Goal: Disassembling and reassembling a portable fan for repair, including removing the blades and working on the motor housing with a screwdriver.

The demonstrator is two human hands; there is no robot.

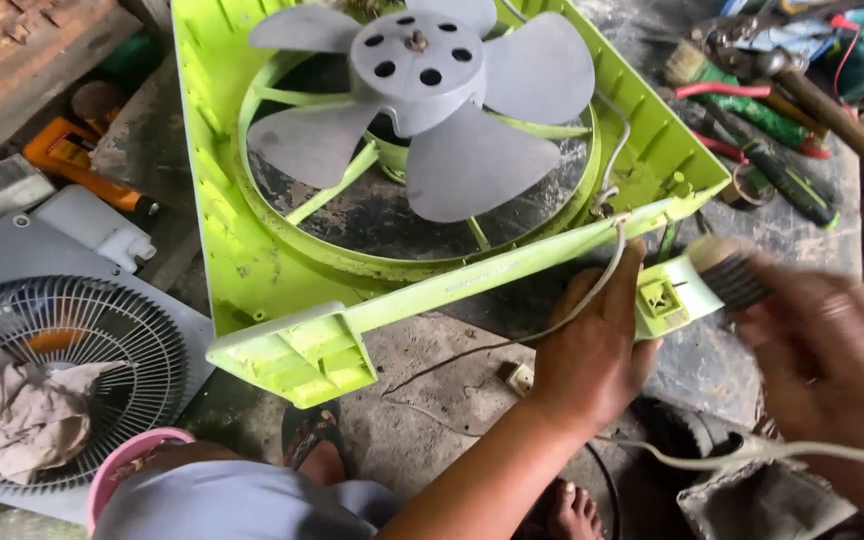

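Nearest me, my left hand (592, 345) grips the lime-green fan frame (242, 230) at its five-o'clock corner, fingers clenched on the bar, while my blurred right hand (832, 350) at four o'clock grasps a brush (730, 275) against the corner foot (674, 295).

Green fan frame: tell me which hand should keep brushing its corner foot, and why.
The right hand, probably. It already holds the brush against the corner foot, blurred with motion. The left hand grips the green fan frame beside that foot, steadying it, with the white cord across its fingers.
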